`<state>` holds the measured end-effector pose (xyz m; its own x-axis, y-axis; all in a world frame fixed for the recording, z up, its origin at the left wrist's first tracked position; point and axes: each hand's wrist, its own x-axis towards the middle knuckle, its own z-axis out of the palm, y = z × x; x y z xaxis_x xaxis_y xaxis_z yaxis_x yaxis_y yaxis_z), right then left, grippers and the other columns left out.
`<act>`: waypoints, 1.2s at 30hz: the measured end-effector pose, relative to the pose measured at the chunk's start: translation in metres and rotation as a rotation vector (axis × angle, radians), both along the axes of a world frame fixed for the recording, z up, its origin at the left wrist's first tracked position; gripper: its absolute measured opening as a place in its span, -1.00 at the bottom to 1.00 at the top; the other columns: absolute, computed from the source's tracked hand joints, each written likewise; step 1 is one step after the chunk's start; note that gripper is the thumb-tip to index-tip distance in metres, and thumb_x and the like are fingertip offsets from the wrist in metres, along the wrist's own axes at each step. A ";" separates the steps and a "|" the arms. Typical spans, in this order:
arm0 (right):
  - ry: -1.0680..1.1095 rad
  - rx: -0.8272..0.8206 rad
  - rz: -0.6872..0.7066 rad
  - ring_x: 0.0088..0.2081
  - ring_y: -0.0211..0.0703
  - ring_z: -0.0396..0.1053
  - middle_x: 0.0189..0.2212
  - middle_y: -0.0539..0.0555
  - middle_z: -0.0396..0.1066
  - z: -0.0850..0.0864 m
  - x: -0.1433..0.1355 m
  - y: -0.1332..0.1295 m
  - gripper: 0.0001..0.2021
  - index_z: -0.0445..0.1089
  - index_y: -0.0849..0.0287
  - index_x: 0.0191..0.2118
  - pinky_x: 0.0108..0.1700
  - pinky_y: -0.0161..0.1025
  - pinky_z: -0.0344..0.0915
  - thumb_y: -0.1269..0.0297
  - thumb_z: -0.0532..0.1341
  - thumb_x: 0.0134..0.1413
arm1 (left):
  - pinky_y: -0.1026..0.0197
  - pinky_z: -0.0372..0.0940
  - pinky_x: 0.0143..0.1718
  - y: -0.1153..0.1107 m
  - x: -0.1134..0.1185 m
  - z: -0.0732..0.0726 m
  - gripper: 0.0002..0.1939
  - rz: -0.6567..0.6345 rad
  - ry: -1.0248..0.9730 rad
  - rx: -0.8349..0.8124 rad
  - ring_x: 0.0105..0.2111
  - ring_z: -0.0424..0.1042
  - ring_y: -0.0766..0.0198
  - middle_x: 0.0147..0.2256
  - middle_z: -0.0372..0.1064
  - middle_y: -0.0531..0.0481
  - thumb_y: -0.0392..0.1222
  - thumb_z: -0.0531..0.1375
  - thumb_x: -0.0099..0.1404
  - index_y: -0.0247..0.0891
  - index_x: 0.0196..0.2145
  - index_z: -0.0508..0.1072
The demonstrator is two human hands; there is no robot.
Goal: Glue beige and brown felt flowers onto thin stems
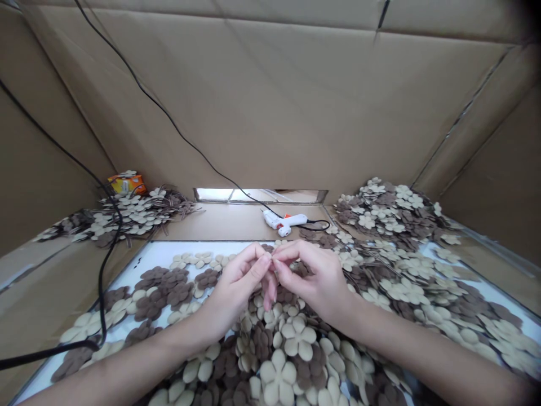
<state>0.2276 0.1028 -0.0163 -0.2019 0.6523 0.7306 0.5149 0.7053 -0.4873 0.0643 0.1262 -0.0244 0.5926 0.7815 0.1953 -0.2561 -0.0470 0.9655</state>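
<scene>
My left hand (243, 276) and my right hand (315, 273) meet at the fingertips over the middle of the white board (146, 256). Both are closed in a pinch, and whatever sits between the fingertips is too small and too covered to name. Just below them lies a heap of cream and brown felt-like flowers, among them a cream flower (298, 336) and a brown flower (311, 366). Behind my right hand a white glue gun (285, 221) with an orange-red part rests on the cardboard.
Flower piles stand at the back left (131, 214) and back right (384, 211), with more flowers spread over the board. An orange box (127, 183) sits in the left corner. A black cable (110, 248) crosses the left side. Cardboard walls (262, 101) surround the area, with a slot (253, 195) at the back.
</scene>
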 end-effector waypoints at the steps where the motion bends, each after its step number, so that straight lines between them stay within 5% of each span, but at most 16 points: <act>1: -0.001 0.004 0.014 -0.29 -0.22 0.45 -0.32 0.03 0.51 0.001 0.000 0.000 -0.93 0.38 0.15 -0.28 -0.20 -0.29 0.35 0.41 0.18 0.10 | 0.36 0.23 -0.60 0.000 0.000 0.001 -0.77 0.006 0.002 0.002 -0.65 0.30 0.39 -0.62 0.34 0.13 -0.09 0.01 0.37 -0.23 -0.42 0.22; 9: 0.030 0.025 0.064 -0.25 -0.21 0.45 -0.30 0.05 0.53 0.001 -0.002 0.000 -0.90 0.44 0.14 -0.26 -0.16 -0.26 0.36 0.42 0.19 0.11 | 0.35 0.22 -0.57 0.001 0.001 0.000 -0.76 0.092 0.034 0.064 -0.66 0.28 0.40 -0.62 0.30 0.16 -0.06 0.02 0.36 -0.22 -0.42 0.20; 16: 0.211 -0.270 0.040 -0.37 -0.23 0.42 -0.41 0.02 0.49 0.001 -0.007 -0.003 -0.93 0.44 0.18 -0.36 -0.27 -0.28 0.35 0.35 0.21 0.08 | 0.30 0.20 -0.48 0.000 -0.001 -0.002 -0.73 0.098 0.104 0.094 -0.63 0.28 0.37 -0.65 0.30 0.15 -0.05 -0.03 0.38 -0.21 -0.44 0.17; 22: 0.251 -0.303 0.005 -0.37 -0.23 0.39 -0.42 0.01 0.46 0.003 -0.009 -0.004 -0.97 0.42 0.17 -0.40 -0.28 -0.29 0.33 0.38 0.23 0.02 | 0.30 0.19 -0.44 0.001 -0.002 -0.001 -0.71 0.152 0.169 0.123 -0.61 0.28 0.37 -0.65 0.30 0.15 -0.03 0.00 0.36 -0.22 -0.46 0.19; 27: 0.332 -0.484 0.007 -0.47 -0.28 0.34 -0.50 0.00 0.41 0.004 -0.009 -0.001 -0.95 0.37 0.19 -0.41 -0.42 -0.36 0.29 0.34 0.22 0.01 | 0.31 0.19 -0.49 0.005 -0.001 -0.003 -0.72 0.134 0.145 0.062 -0.66 0.28 0.37 -0.69 0.27 0.17 -0.01 -0.01 0.36 -0.22 -0.43 0.22; 36: 0.599 -0.614 0.301 -0.56 -0.34 0.29 -0.49 -0.05 0.35 -0.004 -0.007 0.009 -0.87 0.12 0.13 -0.37 -0.47 -0.36 0.27 0.24 0.00 0.19 | 0.28 0.22 -0.54 0.021 -0.001 0.003 -0.72 0.216 0.101 -0.045 -0.66 0.29 0.31 -0.69 0.28 0.14 0.01 0.01 0.31 -0.23 -0.42 0.27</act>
<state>0.2204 0.1122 -0.0201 -0.1252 0.9427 0.3092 -0.1098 0.2966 -0.9487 0.0636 0.1475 -0.0211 0.4256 0.8988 0.1054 -0.1467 -0.0464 0.9881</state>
